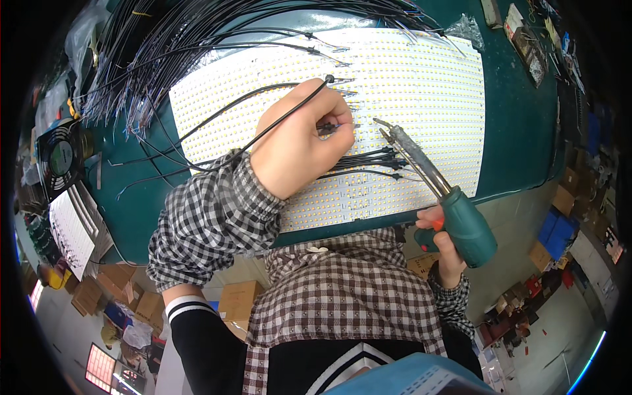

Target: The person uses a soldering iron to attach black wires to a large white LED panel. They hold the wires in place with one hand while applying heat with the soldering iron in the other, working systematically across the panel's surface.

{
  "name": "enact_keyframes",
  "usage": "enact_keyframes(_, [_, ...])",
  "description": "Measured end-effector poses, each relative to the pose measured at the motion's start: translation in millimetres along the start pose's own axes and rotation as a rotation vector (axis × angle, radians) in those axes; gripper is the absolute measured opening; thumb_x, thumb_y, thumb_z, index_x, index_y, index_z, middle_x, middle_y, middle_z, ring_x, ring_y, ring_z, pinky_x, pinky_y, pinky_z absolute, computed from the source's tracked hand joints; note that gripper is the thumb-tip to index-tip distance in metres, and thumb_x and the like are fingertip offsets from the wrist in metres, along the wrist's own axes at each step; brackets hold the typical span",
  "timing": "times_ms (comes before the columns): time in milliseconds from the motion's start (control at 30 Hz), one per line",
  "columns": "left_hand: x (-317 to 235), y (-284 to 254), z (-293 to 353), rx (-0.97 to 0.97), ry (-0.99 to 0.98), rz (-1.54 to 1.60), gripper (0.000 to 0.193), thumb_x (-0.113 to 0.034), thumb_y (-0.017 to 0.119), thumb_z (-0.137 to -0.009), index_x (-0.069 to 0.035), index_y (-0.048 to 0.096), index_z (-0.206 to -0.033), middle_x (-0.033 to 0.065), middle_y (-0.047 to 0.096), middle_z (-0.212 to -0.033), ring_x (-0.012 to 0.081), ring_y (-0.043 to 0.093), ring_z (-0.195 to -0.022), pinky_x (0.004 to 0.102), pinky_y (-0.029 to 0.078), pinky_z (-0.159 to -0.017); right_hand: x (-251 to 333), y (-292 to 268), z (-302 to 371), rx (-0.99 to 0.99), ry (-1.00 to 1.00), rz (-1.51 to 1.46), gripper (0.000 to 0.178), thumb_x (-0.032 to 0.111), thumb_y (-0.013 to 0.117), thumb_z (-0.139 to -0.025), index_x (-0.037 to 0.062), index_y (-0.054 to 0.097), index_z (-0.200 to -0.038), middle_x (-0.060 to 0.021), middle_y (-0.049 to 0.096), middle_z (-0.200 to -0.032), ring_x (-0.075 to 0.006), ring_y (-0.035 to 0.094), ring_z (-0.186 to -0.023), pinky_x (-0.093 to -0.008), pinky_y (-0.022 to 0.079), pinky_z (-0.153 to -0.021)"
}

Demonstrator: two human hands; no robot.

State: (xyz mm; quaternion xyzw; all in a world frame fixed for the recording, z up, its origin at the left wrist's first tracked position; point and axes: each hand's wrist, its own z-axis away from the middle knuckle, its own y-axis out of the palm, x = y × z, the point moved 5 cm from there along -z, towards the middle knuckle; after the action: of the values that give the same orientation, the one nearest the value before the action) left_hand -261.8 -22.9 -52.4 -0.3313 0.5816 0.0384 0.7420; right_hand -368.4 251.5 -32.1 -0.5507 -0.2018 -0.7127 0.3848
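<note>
A large white LED board (434, 79), covered in rows of small yellowish chips, lies on the green table. Over its middle, my left hand (299, 141) is closed with thumb and forefinger pinched on a thin black cable; its wire end is mostly hidden by the fingers. Another black cable (289, 108) passes over the back of that hand. My right hand (449, 260) grips a green soldering gun (469, 227) by its handle. The gun's tip points at the board, just right of my left fingertips. Several black cables (359, 160) lie across the board below my left hand.
A thick heap of black cables (141, 59) with thin coloured wire ends fills the far left. A black fan (60, 153) and a stack of white boards (72, 234) sit at the left edge. Scraps and a worn block (525, 49) lie far right. Cardboard boxes (238, 303) stand below the table.
</note>
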Motion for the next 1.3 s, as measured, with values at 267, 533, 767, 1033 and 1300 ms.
enact_keyframes(267, [-1.3, -1.3, -2.5, 0.068, -0.005, -0.048, 0.007, -0.004, 0.068, -0.086, 0.0, 0.065, -0.09, 0.0063, 0.059, -0.088, 0.0157, 0.059, -0.082, 0.0286, 0.05, -0.075, -1.3, -3.1, -0.3, 0.039, -0.014, 0.043, 0.055, 0.037, 0.067, -0.096, -0.0105, 0.062, -0.122, -0.019, 0.071, -0.104, -0.0268, 0.07, -0.091, -0.0386, 0.059, -0.082])
enact_keyframes(533, [-1.6, -2.9, -6.6, 0.113, -0.055, -0.015, 0.006, -0.004, 0.069, -0.084, 0.0, 0.066, -0.088, 0.0055, 0.057, -0.088, 0.0149, 0.059, -0.082, 0.0279, 0.049, -0.075, 0.8, -2.3, -2.7, 0.05, -0.055, 0.072, 0.046, 0.033, 0.068, -0.095, -0.0101, 0.065, -0.112, -0.0178, 0.07, -0.097, -0.027, 0.069, -0.088, -0.0386, 0.056, -0.08])
enact_keyframes(767, [-1.3, -3.5, -7.5, 0.129, -0.06, 0.026, 0.006, -0.003, 0.068, -0.084, 0.0, 0.066, -0.089, 0.0051, 0.056, -0.087, 0.0148, 0.058, -0.08, 0.028, 0.049, -0.074, -10.9, -7.4, 0.5, 0.034, -0.06, 0.014, 0.058, 0.015, 0.088, -0.082, -0.009, 0.06, -0.126, -0.013, 0.075, -0.097, -0.0211, 0.074, -0.089, -0.0334, 0.06, -0.081])
enact_keyframes(1033, [-1.6, -3.0, -6.9, 0.115, -0.048, -0.022, 0.007, -0.005, 0.068, -0.085, 0.0, 0.066, -0.09, 0.0061, 0.058, -0.088, 0.0155, 0.06, -0.081, 0.0284, 0.05, -0.075, -14.4, -8.2, 2.3, 0.02, -0.058, 0.022, 0.061, 0.016, 0.089, -0.081, -0.0091, 0.059, -0.128, -0.0128, 0.076, -0.097, -0.0198, 0.074, -0.089, -0.0323, 0.059, -0.082])
enact_keyframes(1300, [-2.3, -2.6, -6.1, 0.092, -0.038, -0.052, 0.008, -0.006, 0.068, -0.085, -0.001, 0.065, -0.09, 0.0064, 0.059, -0.088, 0.0165, 0.061, -0.082, 0.0295, 0.051, -0.075, -19.1, -10.0, 2.2, 0.06, -0.083, 0.134, 0.063, 0.014, 0.089, -0.08, -0.0095, 0.058, -0.129, -0.0122, 0.077, -0.095, -0.0195, 0.075, -0.089, -0.0325, 0.057, -0.084])
